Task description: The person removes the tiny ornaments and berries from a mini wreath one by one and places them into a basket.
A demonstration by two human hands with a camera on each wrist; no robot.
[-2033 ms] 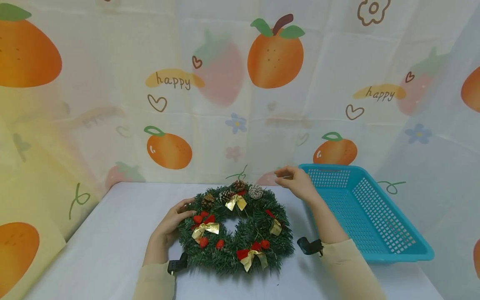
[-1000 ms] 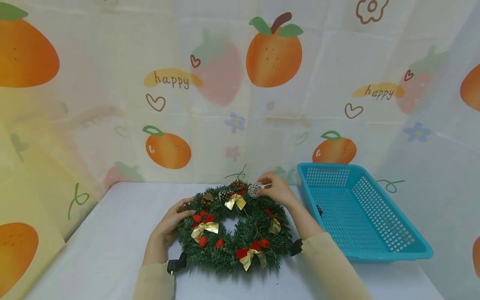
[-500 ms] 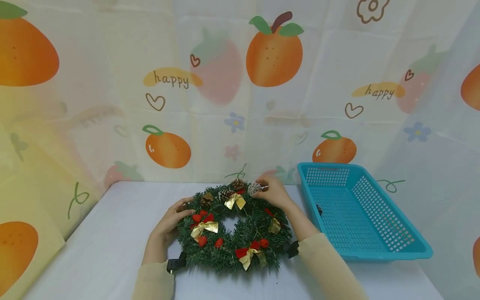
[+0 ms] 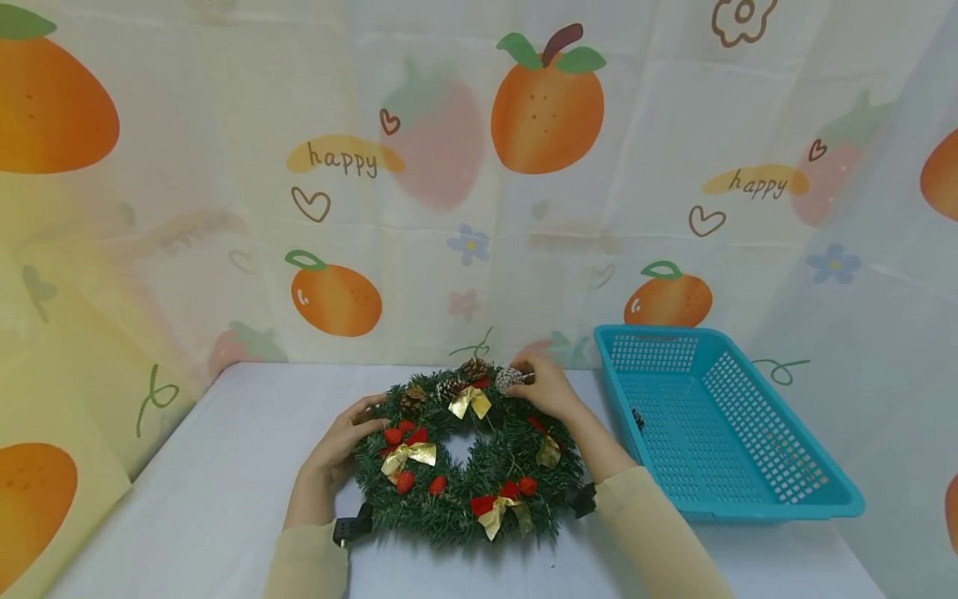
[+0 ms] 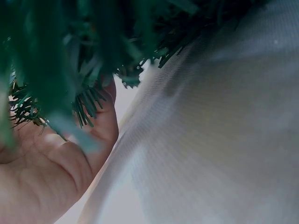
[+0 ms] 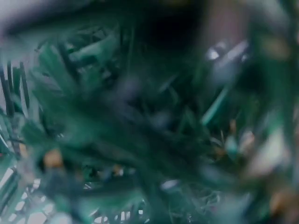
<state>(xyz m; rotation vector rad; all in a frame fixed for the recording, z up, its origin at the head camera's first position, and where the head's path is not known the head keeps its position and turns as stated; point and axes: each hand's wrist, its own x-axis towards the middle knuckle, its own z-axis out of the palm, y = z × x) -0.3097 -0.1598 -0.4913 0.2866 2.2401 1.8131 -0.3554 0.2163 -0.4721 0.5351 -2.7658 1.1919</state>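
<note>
A green Christmas wreath (image 4: 479, 466) lies on the white table, dressed with gold-and-red bows, red berries and several pine cones. My left hand (image 4: 348, 433) holds its left edge, thumb toward the top; in the left wrist view the palm (image 5: 51, 168) lies against the green needles (image 5: 84, 56), with most fingers hidden. At the wreath's upper right, my right hand (image 4: 546, 387) pinches a whitish pine cone (image 4: 509, 381) set among the needles. Blurred green needles (image 6: 140, 121) fill the right wrist view, so the fingers cannot be made out there.
On the right of the table stands a blue plastic basket (image 4: 756, 507) with perforated sides, with a small dark pine cone (image 4: 638, 418) by its left wall. A fruit-print curtain (image 4: 419, 274) hangs behind the table (image 4: 224, 482).
My right hand has come left and down from beside the basket to the whitish pine cone, uncovering the small cone in the basket. My left hand and the wreath have stayed put.
</note>
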